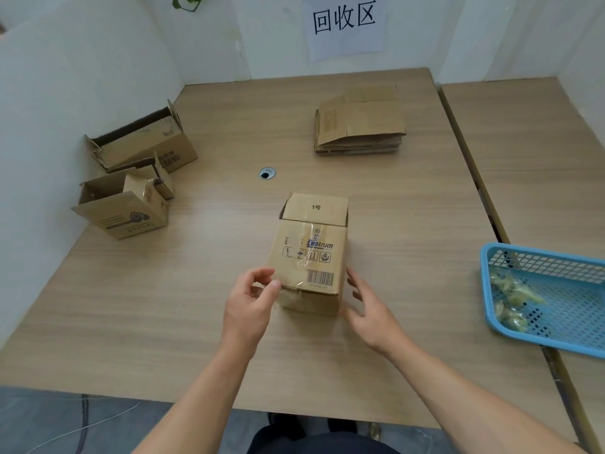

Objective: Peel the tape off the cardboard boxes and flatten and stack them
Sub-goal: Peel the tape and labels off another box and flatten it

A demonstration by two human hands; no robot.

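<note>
Small cardboard box (311, 253) shown lying on the wooden table (196, 306) between the two hands, its far flaps partly raised and a strip of clear tape (306, 237) running lengthwise over the printed top face and down the near end. The left hand (252, 303) is seen with thumb and curled fingers pinching the near left corner of the box; whether a tape end is caught in that pinch cannot be told. The right hand (370, 309) is held with fingers loosely spread just beside the right wall, contact not being confirmed. The box is judged light and apparently empty, its thin corrugated walls stiff along the edges but easily dented on the faces; the tape is judged thin, slick and prone to tearing. Hold is therefore best taken at the corners and creases, and the tape at a lifted end near the left thumb. Flattened boxes (360, 126) are stacked well beyond the right hand, two open boxes (144, 149) far beyond the left, and a blue basket (556, 257) of tape scraps (514, 296) is set out to the right.
</note>
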